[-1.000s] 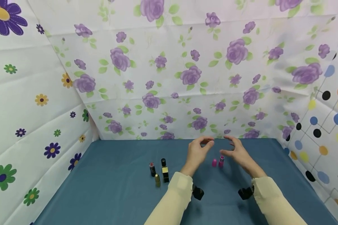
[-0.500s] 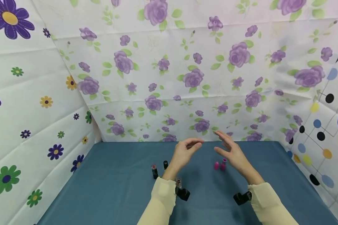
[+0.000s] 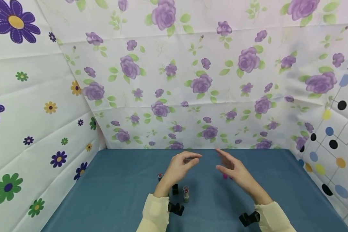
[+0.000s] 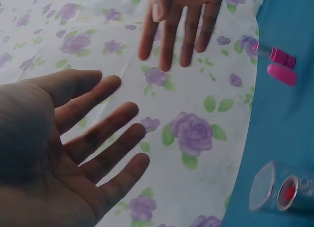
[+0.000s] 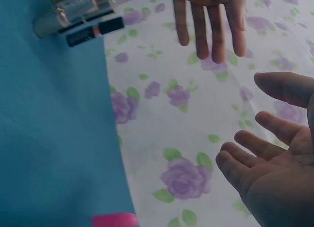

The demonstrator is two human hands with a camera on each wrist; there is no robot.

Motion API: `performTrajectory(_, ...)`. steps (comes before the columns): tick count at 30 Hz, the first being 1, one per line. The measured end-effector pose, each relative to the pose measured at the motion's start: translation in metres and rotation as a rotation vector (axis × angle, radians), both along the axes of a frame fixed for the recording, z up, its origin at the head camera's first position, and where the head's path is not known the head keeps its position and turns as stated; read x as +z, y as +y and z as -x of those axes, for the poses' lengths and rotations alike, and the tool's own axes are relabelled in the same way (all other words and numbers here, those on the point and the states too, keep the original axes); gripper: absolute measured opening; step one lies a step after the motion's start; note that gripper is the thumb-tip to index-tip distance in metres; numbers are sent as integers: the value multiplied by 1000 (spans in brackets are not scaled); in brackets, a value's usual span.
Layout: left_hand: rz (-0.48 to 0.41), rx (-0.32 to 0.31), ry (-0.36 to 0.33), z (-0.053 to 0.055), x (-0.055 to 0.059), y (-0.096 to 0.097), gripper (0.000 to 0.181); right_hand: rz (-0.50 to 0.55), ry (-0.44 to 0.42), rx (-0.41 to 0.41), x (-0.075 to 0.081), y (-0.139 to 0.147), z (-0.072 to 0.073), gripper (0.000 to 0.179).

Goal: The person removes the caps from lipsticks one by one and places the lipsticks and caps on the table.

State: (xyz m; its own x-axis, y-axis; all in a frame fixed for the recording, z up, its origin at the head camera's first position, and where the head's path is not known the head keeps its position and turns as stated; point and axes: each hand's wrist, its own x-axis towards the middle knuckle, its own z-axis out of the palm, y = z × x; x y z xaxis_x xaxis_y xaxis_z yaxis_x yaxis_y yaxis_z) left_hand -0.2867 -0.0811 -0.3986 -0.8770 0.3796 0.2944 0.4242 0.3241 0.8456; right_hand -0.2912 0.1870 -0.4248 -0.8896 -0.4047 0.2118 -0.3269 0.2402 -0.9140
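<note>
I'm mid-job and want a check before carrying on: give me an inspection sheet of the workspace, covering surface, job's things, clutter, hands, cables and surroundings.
Surface: blue cloth under the lipsticks.
Job's things: pink lipstick beside a pink cap; clear-topped lipstick; black case; red lipstick, partly hidden by the left arm.
Clutter: nothing seen.
Hands: left hand and right hand raised, holding nothing.
Cables: nothing seen.
Surroundings: rose-patterned sheet behind, daisy-patterned sheet left, dotted sheet right.
</note>
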Motion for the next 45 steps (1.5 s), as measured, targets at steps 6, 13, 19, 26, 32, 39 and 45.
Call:
performTrajectory(6,140,-7,-9,-9,1,-11,31,37,-125,99,-12,-13,-1,71)
performTrajectory(13,259,-45,-15,-13,-1,-21,30,35,-209,168,-23,-20,0,71)
performTrajectory(19,335,-78,-21,-18,0,-28,31,43,-240,210,-29,-25,3,72)
performTrajectory(26,382,-118,-69,-20,-3,-32,33,7,-272,247,-40,-32,4,74)
performTrajectory(32,523,-172,-162,-21,1,-30,50,-20,-275,210,-46,-35,3,71)
performTrajectory(39,659,-197,-233,-23,9,-22,51,-33,-314,257,-49,-34,0,71)
performTrajectory(45,701,-188,-272,-24,7,-14,50,-36,-323,262,-52,-32,-3,71)
